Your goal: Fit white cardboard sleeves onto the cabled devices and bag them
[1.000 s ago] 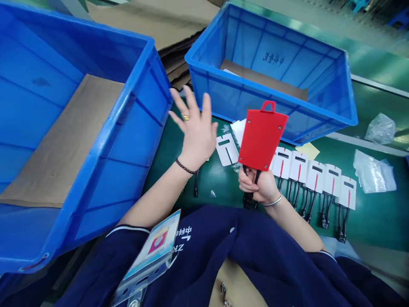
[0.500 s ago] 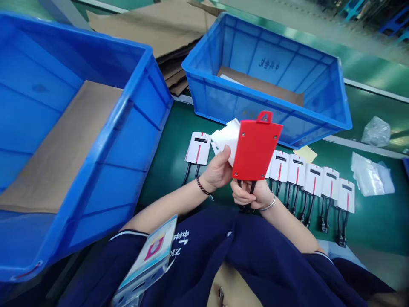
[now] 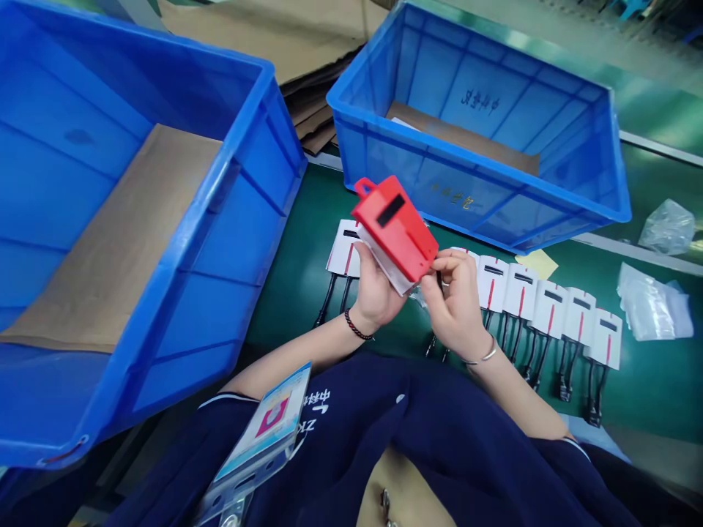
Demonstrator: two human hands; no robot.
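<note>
Your left hand (image 3: pixel 378 296) grasps the red housing (image 3: pixel 396 225) above the near side of the far crate, with a white cover (image 3: pixel 383 259) beneath it. Your right hand (image 3: pixel 460 306) pinches the housing's near end. Judged by its bare red front, this unit is incomplete; the white-faced units (image 3: pixel 551 307) in a row to the right, and the white-faced unit (image 3: pixel 340 252) at left, appear covered. The left crate (image 3: pixel 258 212) contains brown cardboard (image 3: pixel 129 227); the far crate (image 3: pixel 378 146) contains a cardboard strip (image 3: pixel 472 139) and a partly hidden white item (image 3: pixel 405 124).
</note>
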